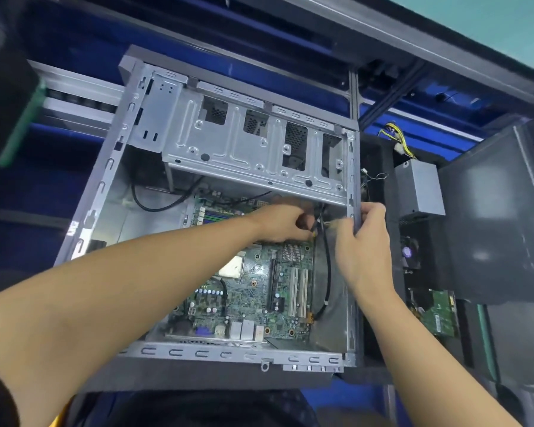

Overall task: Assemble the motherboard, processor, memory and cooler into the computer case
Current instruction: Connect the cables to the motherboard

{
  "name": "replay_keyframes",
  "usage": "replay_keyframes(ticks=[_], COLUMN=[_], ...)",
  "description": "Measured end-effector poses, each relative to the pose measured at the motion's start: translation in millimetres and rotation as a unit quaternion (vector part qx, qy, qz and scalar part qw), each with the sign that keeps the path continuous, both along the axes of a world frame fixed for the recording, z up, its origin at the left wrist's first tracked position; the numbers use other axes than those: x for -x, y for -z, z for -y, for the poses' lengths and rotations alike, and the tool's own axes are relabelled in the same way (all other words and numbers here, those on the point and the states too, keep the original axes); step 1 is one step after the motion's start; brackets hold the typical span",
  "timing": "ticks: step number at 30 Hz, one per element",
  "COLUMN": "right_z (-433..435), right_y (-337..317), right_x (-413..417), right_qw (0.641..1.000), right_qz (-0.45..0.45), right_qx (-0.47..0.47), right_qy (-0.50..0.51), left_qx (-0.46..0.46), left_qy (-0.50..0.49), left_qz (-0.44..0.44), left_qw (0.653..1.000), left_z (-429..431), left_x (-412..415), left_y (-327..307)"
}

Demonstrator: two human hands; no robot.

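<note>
Both hands work inside the open case (105, 192), close together near its right wall. The left hand (282, 221) reaches in over the board with its fingers curled around something small by a black cable (326, 266); what it pinches is too blurred to tell. The right hand (364, 241) comes in from the right, its fingers bent at the case's right edge, thumb and forefinger near the same spot; whether it grips the cable or the metal edge cannot be told.

The motherboard (259, 291) lies flat in the bottom of the case, under the left forearm. On it sits the processor (232, 267), a square metal plate, partly hidden by that arm. 2 white slots (298, 291) run beside a black slot, and a small finned heatsink (292, 251) stands just below the left hand. Green memory slots (216, 214) show at the board's far end. The black cable runs down along the board's right side to a connector near its lower corner.

Above the hands, a silver drive cage (247, 140) spans the case. Another black cable (161, 204) loops across the case floor at left.

Outside the case, to the right, stand a grey power supply (420, 186) with yellow wires (398, 140), a fan (409, 252) and a green card (443, 315). All rests on a dark surface (198, 377).
</note>
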State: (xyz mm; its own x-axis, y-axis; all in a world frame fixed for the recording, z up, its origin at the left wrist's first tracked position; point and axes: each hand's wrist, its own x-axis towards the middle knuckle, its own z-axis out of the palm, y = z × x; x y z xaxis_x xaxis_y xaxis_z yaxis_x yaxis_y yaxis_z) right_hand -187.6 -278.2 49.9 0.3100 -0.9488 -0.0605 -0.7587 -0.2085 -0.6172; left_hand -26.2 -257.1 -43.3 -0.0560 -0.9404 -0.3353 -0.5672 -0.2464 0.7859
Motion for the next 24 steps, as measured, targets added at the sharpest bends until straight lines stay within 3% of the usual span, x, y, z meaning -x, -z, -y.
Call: replay_keyframes(ticks=[8,16,24], right_z=[0,0,-2], right_y=[-1,-1,-3], right_x=[0,0,-1], right_qw=[1.000,1.000,1.000], right_qz=[0.016,0.017,0.010], right_qx=[-0.014,-0.018,-0.014], right_qy=[0.004,0.002,0.007], left_qx=[0.029,-0.005,0.019], left_qy=[0.035,0.091,0.042], left_qz=[-0.001,0.003,0.070], left_qw=[0.999,0.996,0.996], left_z=[0,-9,-2], left_x=[-2,-18,1], left_y=[4,-3,0])
